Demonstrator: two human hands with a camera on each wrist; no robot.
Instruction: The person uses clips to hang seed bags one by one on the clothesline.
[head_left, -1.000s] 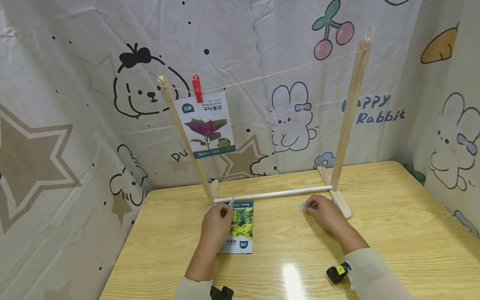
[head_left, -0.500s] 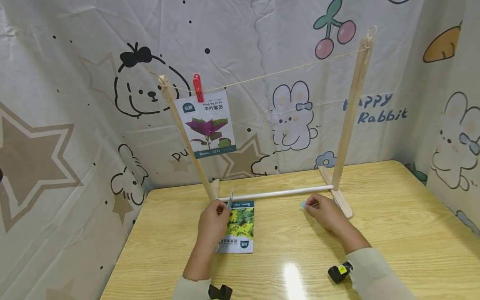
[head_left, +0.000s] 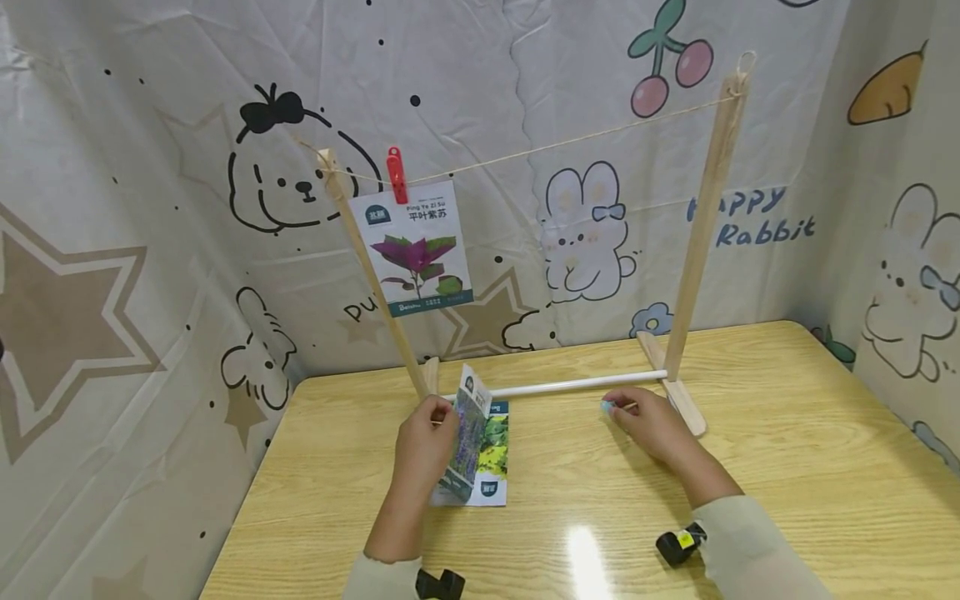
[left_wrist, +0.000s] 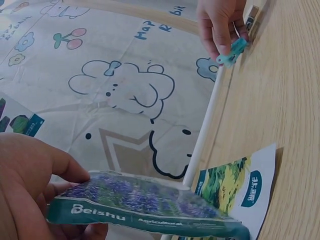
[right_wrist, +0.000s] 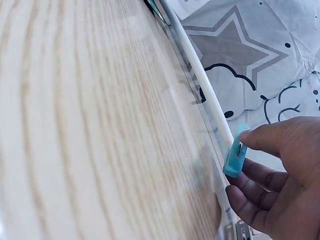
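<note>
The light wood-grain table (head_left: 787, 467) carries a wooden drying frame (head_left: 697, 250), its two feet and white crossbar (head_left: 577, 384) resting at the far side. One seed packet (head_left: 495, 450) lies flat near the frame's left foot.

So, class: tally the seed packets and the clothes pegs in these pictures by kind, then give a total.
Seed packets: 3 (hanging purple-leaf packet, lavender packet held by left hand, yellow-flower packet flat on table)
Pegs: 2 (red peg on string, teal peg pinched by right hand)
Total: 5
</note>
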